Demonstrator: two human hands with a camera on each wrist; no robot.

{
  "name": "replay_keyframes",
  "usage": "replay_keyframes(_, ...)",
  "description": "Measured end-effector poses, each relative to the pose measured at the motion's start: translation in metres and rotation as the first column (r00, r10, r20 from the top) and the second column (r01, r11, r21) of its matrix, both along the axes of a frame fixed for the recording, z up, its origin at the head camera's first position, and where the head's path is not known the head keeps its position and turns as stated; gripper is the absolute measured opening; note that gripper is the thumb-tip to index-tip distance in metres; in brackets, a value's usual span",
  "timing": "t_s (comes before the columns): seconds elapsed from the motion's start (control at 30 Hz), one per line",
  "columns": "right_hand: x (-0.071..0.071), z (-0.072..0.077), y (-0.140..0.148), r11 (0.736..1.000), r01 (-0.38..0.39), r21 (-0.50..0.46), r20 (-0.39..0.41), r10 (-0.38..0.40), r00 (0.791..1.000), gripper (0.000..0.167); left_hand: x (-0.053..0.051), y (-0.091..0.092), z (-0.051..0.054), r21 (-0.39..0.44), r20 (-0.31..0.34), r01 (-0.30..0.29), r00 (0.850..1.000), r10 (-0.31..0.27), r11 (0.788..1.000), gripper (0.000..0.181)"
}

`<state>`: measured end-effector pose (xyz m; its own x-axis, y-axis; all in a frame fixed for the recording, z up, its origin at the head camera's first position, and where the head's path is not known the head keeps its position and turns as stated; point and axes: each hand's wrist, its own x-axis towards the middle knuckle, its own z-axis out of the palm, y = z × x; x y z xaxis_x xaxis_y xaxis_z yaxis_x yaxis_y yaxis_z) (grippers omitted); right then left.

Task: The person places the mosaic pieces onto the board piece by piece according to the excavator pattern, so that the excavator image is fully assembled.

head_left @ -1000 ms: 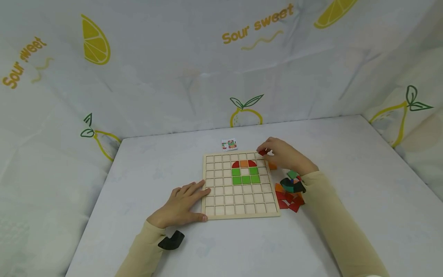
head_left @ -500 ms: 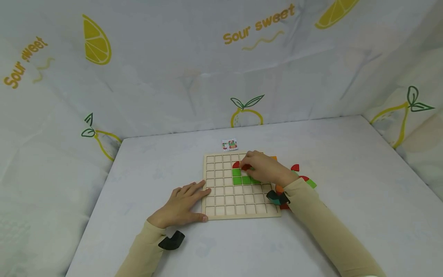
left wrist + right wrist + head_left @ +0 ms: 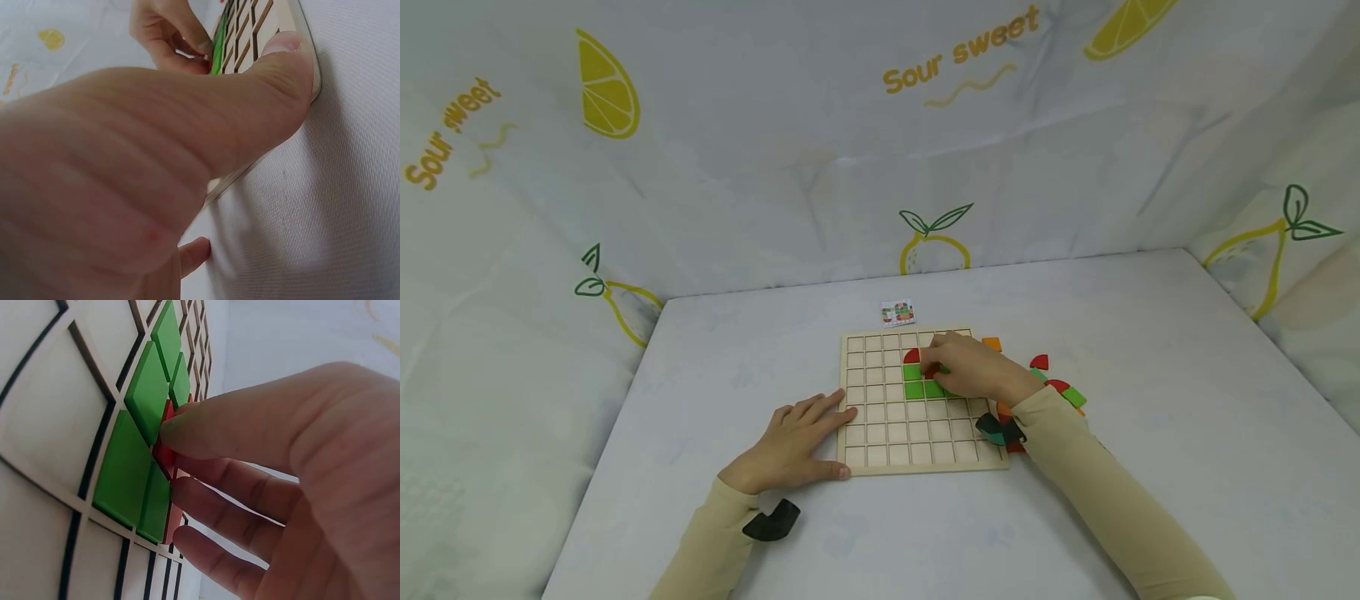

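My left hand [image 3: 793, 446] rests at the left edge of the wooden grid board [image 3: 876, 471], fingers spread, with fingertips on its frame. The thumb touches the board's near left corner in the left wrist view. Over the upper part of the board, my right hand [image 3: 977, 367] pinches a red piece [image 3: 165, 444] at the square enclosed by green tiles [image 3: 147, 387]. A red quarter-round [image 3: 912, 356] lies above the left green tiles [image 3: 913, 390]. The pieces on the right of the pattern are partly hidden under my right hand.
A small printed card [image 3: 898, 313] lies behind the board. An orange square [image 3: 992, 343] is by its right edge. Farther right are a red quarter-round [image 3: 1040, 362], a green piece [image 3: 1075, 396] and several other loose pieces, partly hidden by my right forearm.
My right hand has moved left from the board's upper right corner to the pattern, bringing the red piece down into the middle square. My left hand has stayed in place.
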<state>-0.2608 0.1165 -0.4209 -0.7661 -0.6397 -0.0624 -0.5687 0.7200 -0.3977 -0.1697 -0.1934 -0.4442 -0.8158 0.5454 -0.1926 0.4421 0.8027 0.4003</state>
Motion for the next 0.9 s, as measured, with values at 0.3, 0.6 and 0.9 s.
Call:
replay_keyframes(0.3,0.000,0.001,0.001,1.000,-0.009,-0.015,-0.008,0.009,1.000,0.018,0.000,0.000,0.000,-0.005,0.005,-0.003,1.000,0.003,1.000,0.082)
replay_keyframes(0.6,-0.007,0.021,0.023,0.985,0.158,-0.070,0.061,-0.154,0.986,0.026,-0.001,0.002,0.000,-0.022,-0.010,-0.004,1.000,0.004,1.000,0.083)
replay_keyframes(0.9,-0.012,0.038,0.058,0.962,0.265,-0.062,0.091,-0.259,0.962,0.030,-0.001,0.001,-0.001,-0.030,-0.006,-0.006,1.000,0.006,1.000,0.083)
